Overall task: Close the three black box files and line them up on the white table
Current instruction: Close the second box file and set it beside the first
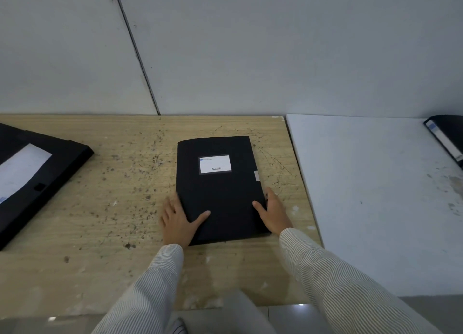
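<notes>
I am gripping the closed box file (219, 188) between both hands as it is lying flat on the wooden table (100, 221). My left hand (176, 222) is clasping its near left edge, the thumb lying on the black cover and the fingers (172, 202) running down along the side. My right hand (274, 212) is doing the same on the near right edge, thumb on top and fingers curling round the side just below the small grey tab (256, 176). Between my two thumbs and beyond them, the white label (215, 164) is facing up on the cover. Well off to the left of my left hand, an open box file (37, 181) is lying with a white sheet (21, 172) showing inside it. To the right of my right hand, the white table (375, 196) is butting up against the wooden one, and at its far right corner a third box file (444, 136) is lying, its spine label (442, 141) turned toward me. My striped sleeves (338, 283) are reaching in from below.
</notes>
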